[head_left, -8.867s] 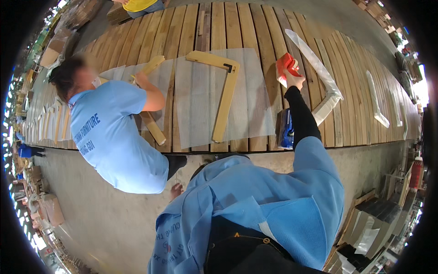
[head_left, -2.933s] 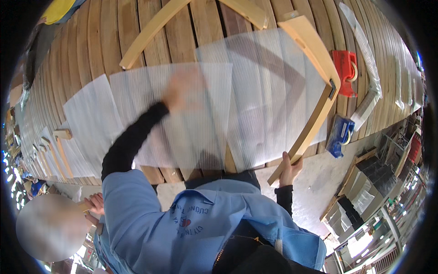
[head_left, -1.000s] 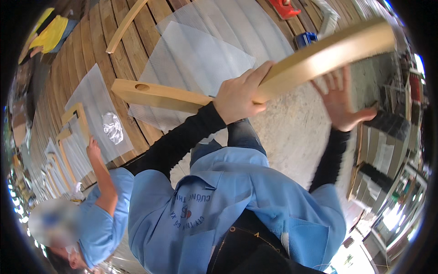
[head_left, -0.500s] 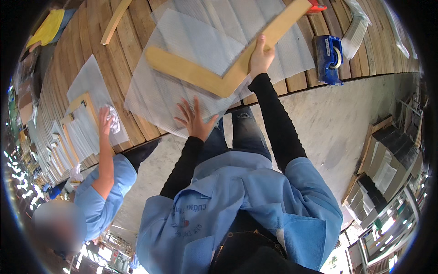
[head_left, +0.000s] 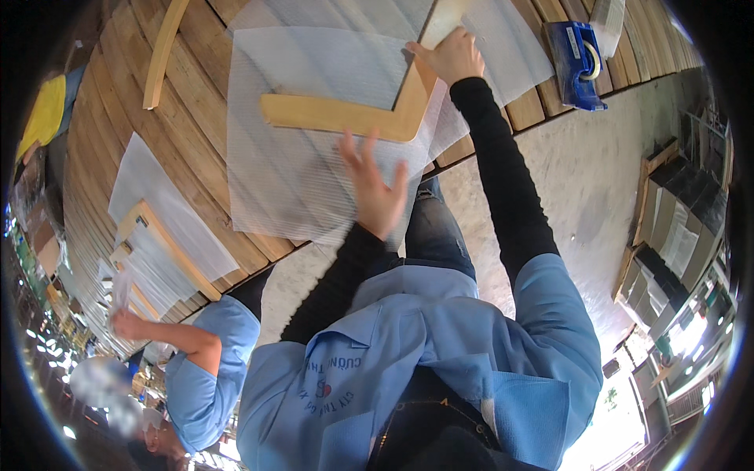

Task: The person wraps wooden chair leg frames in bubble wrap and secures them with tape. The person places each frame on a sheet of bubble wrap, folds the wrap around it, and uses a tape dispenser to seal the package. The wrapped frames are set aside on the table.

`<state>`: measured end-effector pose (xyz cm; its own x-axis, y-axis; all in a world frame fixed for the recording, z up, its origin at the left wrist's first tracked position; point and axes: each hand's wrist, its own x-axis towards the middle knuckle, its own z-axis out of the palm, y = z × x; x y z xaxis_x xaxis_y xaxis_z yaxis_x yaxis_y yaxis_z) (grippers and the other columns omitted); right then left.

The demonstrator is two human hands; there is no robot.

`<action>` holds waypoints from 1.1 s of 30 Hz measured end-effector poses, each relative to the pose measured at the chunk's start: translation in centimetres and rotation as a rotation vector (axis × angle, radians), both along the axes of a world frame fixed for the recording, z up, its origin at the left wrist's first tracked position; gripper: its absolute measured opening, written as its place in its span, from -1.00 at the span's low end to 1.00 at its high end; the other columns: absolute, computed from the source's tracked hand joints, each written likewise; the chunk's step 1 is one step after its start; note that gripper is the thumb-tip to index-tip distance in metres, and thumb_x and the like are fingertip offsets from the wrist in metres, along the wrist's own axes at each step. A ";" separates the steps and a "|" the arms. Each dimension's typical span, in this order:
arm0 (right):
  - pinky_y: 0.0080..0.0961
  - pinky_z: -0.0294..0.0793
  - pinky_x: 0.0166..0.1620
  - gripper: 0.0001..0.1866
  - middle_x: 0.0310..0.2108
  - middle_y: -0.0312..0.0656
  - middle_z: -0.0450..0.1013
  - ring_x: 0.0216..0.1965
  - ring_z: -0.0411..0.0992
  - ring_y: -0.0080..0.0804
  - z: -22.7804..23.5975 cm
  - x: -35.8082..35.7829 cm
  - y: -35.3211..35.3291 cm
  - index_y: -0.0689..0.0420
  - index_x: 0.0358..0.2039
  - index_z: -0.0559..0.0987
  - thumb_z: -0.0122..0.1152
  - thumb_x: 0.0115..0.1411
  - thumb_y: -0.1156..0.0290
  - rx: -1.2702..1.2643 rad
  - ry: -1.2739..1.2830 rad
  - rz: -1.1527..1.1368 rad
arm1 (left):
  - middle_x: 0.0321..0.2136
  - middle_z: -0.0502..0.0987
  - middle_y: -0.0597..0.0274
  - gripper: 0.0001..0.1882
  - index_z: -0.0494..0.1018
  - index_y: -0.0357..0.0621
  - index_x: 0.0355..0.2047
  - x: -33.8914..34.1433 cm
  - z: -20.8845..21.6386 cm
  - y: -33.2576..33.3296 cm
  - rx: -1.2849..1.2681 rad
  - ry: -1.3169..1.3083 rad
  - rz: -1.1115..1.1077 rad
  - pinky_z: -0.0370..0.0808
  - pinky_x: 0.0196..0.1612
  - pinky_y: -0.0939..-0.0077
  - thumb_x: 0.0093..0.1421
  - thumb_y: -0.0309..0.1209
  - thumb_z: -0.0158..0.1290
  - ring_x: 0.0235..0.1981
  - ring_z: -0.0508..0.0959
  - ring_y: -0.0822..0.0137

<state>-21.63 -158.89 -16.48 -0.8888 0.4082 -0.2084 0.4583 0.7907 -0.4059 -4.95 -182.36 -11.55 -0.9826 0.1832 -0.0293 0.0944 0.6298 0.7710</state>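
Note:
An L-shaped wooden piece (head_left: 338, 114), light yellow-brown, lies across white translucent foam sheets (head_left: 267, 184) on the slatted wooden table. My right hand (head_left: 454, 56) grips its longer arm, thumb on the inner side and fingers over the top. Beyond that hand, the arm runs out of the picture at the upper edge. My left hand (head_left: 377, 187) hovers by the near edge of the piece, fingers spread and slightly blurred, holding nothing. Whether its fingertips touch the wood I cannot tell.
A blue tape dispenser (head_left: 576, 67) stands at the table's right edge. A curved wooden strip (head_left: 163, 59) lies far left. At my left, a co-worker in blue (head_left: 212, 357) works beside another wooden frame piece (head_left: 177, 255) on foam. Stacked boards (head_left: 683, 220) stand at right.
The L-shaped piece has turned, its shorter arm now nearly level across the view. My left hand has moved right, nearer the corner. The co-worker's hand has drawn back from the foam.

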 end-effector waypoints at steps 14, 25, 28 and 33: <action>-0.07 0.53 0.05 -0.03 0.14 0.23 0.38 0.20 0.37 0.12 5.2 -1.7 -2.4 0.32 0.28 0.27 0.46 -0.02 0.02 0.050 -0.137 -0.089 | -0.25 0.56 0.46 -0.70 0.55 0.23 -0.13 -29.6 -7.6 -3.4 -0.510 0.387 -0.699 0.27 0.07 -0.07 0.14 -0.10 0.28 -0.06 0.53 0.31; -0.38 0.60 -0.31 -0.67 -0.39 -0.26 0.48 -0.27 0.51 -0.33 2.3 5.5 -2.3 0.07 -0.17 0.58 0.35 0.06 0.26 0.062 0.487 0.872 | -0.43 0.52 0.35 -0.72 0.52 0.08 -0.23 -21.6 -0.5 -7.4 -0.073 0.439 -0.959 0.48 -0.37 0.35 0.06 -0.52 0.26 -0.41 0.55 0.27; -0.47 0.59 -0.27 -0.57 -0.23 -0.25 0.52 -0.24 0.52 -0.42 3.5 11.4 -3.1 0.17 -0.04 0.58 0.28 0.02 0.43 0.083 0.459 0.988 | -0.39 0.52 0.32 -0.69 0.54 0.09 -0.22 -16.1 -2.1 -10.1 -0.097 0.320 -0.929 0.48 -0.31 0.35 0.02 -0.54 0.28 -0.34 0.55 0.20; -0.41 0.53 0.09 -0.45 0.01 -0.27 0.47 0.05 0.46 -0.40 0.9 18.4 -6.3 0.13 0.13 0.52 0.19 0.05 0.41 0.277 0.218 0.850 | -0.31 0.51 0.33 -0.73 0.58 0.11 -0.12 -10.0 -4.0 -10.4 -0.287 0.108 -0.802 0.44 -0.23 0.36 0.16 -0.23 0.24 -0.27 0.52 0.27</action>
